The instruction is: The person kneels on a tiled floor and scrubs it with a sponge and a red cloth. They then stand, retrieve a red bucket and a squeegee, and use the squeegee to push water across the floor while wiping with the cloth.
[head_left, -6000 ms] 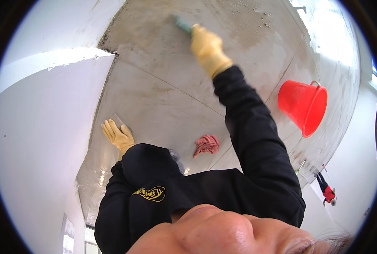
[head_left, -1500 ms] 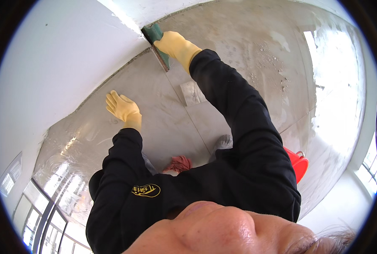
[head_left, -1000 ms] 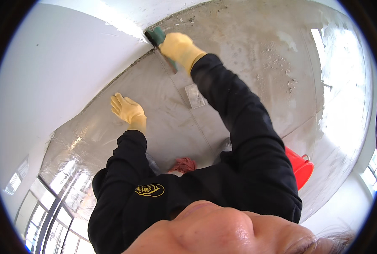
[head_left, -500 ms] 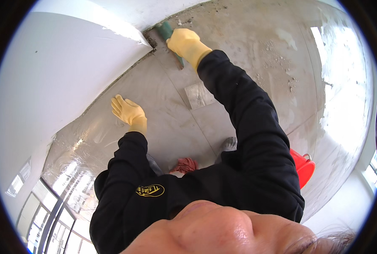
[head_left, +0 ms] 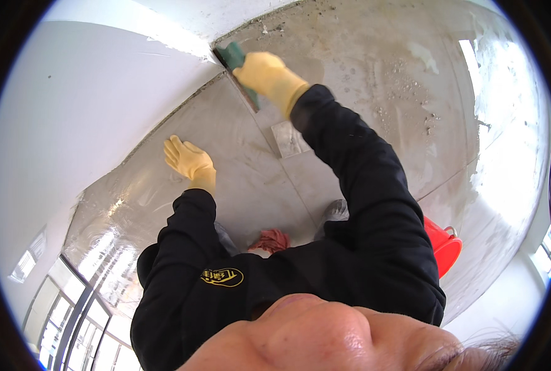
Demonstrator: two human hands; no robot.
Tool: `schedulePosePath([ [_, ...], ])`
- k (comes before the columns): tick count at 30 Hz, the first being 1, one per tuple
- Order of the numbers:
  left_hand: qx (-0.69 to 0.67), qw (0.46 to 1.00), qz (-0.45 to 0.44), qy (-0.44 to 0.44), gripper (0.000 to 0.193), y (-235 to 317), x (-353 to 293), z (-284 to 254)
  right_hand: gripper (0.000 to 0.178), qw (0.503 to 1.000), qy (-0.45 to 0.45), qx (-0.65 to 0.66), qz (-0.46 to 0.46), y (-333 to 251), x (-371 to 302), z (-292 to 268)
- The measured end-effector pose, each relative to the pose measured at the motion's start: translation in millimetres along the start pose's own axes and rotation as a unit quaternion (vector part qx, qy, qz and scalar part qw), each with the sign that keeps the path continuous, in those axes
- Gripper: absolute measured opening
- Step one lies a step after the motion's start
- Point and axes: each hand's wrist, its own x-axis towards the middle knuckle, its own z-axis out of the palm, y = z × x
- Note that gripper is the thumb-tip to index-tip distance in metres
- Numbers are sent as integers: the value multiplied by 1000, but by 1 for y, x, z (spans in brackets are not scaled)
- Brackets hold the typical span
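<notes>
Toward the wall corner [head_left: 205, 62], the green tool [head_left: 232, 54] is being shifted since half a second ago; nearest, a red cloth [head_left: 271, 240] is being seen on the floor [head_left: 244, 201]; farther, the left hand [head_left: 190, 159] is being held empty, fingers extended; beyond, at the corner, the tool is being clamped in the right hand's [head_left: 268, 75] fingers; an even stroke is probably being helped by keeping its edge flat.

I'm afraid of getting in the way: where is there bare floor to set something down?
Bare floor lies between the left hand, the pale square and the red cloth. Crowded: the wall corner, where the right hand holds a green tool; crumbs lie farther right.
</notes>
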Motion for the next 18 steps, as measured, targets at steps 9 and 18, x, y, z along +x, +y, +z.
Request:
schedulePosePath([
  [9, 22, 1000, 0, -9, 39, -1, 0, -2, 48, 989, 80, 93, 88, 6, 9, 28],
  [18, -1, 1000, -5, -19, 41, 3, 2, -6, 50, 986, 128, 44, 94, 22, 3, -10],
])
